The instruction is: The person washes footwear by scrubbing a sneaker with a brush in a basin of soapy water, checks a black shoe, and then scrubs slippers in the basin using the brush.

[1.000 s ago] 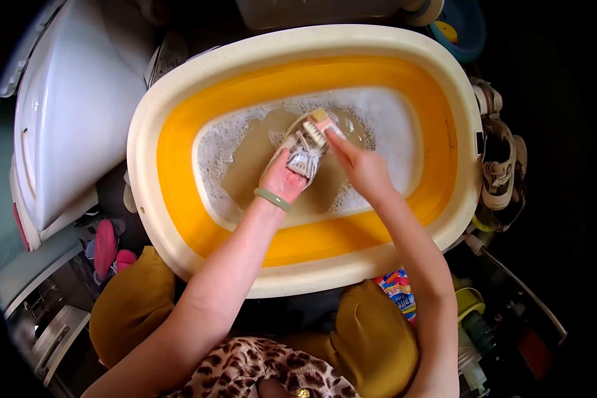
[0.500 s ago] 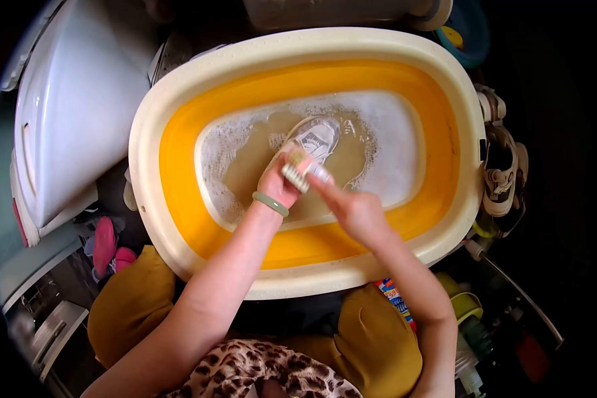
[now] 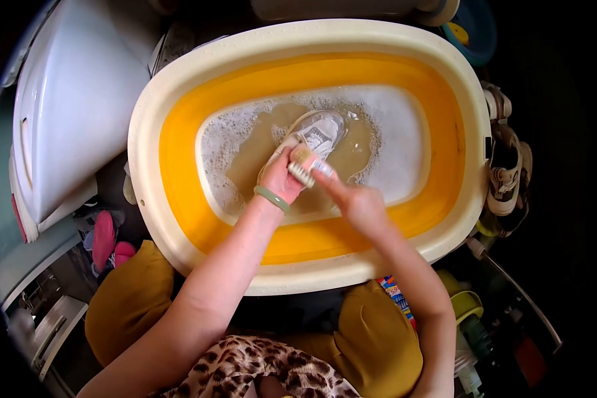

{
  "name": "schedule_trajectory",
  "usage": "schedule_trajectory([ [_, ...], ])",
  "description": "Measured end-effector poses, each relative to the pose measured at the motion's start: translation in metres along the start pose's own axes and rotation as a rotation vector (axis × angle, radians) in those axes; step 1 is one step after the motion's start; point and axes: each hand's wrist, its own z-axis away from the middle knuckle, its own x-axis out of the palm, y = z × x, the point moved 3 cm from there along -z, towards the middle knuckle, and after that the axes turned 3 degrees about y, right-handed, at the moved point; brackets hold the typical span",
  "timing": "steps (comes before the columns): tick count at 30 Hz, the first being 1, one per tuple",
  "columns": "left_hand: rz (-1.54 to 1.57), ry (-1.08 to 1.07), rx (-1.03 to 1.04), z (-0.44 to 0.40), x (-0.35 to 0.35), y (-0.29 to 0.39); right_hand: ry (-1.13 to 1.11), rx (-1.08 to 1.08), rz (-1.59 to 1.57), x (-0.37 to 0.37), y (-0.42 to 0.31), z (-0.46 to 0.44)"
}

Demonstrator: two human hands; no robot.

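Note:
A pale laced sneaker (image 3: 320,134) lies partly in murky, soapy water inside a yellow and cream basin (image 3: 199,247). My left hand (image 3: 282,178), with a green bangle at the wrist, is closed on the heel end of the sneaker. In my right hand (image 3: 361,205) is a scrub brush (image 3: 304,170) with pale bristles, held over the sneaker's heel near my left fingers. The brush is slightly blurred, and whether its bristles touch the shoe I cannot tell. Part of the sneaker is hidden behind my left hand and the brush.
Several worn shoes (image 3: 504,169) stand right of the basin. A white glossy fixture (image 3: 79,113) rises on the left, with pink slippers (image 3: 104,240) below it. A blue bowl (image 3: 477,33) sits at the back right. A colourful packet (image 3: 397,295) lies by my right knee.
The view has shifted slightly, so the basin appears a little higher. Both hands keep their holds on sneaker and brush, and the brush has moved only slightly.

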Motion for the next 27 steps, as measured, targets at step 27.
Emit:
schedule_trajectory([
  [27,0.153,-0.282,0.074,0.013,0.003,-0.003,0.188,0.121,0.114,-0.02,0.043,-0.035],
])
